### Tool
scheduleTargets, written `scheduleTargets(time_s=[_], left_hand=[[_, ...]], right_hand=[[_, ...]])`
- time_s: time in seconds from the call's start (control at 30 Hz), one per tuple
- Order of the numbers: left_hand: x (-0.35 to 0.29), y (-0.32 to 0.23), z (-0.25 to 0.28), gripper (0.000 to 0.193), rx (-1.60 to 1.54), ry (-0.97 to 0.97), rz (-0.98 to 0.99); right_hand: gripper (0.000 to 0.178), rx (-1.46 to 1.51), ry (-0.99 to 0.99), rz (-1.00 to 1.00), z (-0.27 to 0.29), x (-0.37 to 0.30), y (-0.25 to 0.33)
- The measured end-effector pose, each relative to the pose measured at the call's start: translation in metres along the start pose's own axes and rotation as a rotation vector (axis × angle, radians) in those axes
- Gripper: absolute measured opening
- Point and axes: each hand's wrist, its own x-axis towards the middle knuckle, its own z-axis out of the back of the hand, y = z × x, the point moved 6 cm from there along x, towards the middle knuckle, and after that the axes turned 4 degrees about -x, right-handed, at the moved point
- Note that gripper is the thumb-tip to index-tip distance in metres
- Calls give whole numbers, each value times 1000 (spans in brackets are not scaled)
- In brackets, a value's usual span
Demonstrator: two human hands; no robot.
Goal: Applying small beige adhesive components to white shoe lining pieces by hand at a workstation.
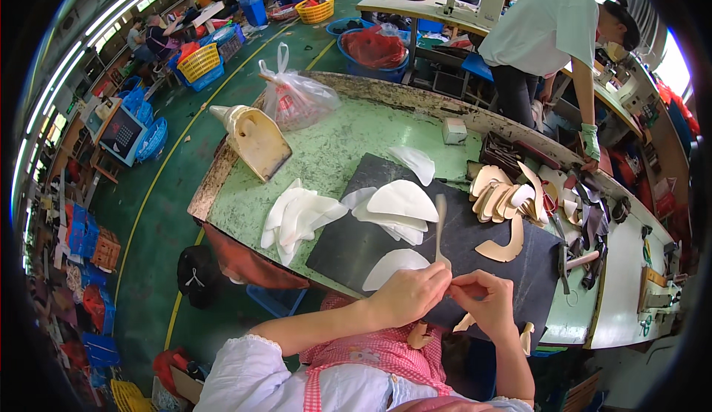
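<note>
My left hand is closed around the lower end of a slim, pale tool with a spoon-like end, which points away from me. My right hand meets it at the fingertips in a pinch; whatever lies between those fingers is too small to make out. Beneath both is a dark mat. A white half-moon piece lies beside my left hand, with a stack of similar white pieces beyond it. Farther right, a tan curved piece rests near overlapping tan pieces.
More white pieces lie on the green table at left. Behind them stand a cream scoop and a clear plastic bag. Hand tools crowd the right side. A co-worker bends over the far right edge.
</note>
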Motion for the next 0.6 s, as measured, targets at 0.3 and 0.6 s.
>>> scheduleTargets(time_s=[0.3, 0.6], left_hand=[[-3, 21, -10, 23, -291, -46, 96], [-15, 51, -26, 43, -1292, 259, 416]], right_hand=[[6, 333, 16, -189, -10, -14, -26], [10, 1341, -328, -669, -21, -15, -15]])
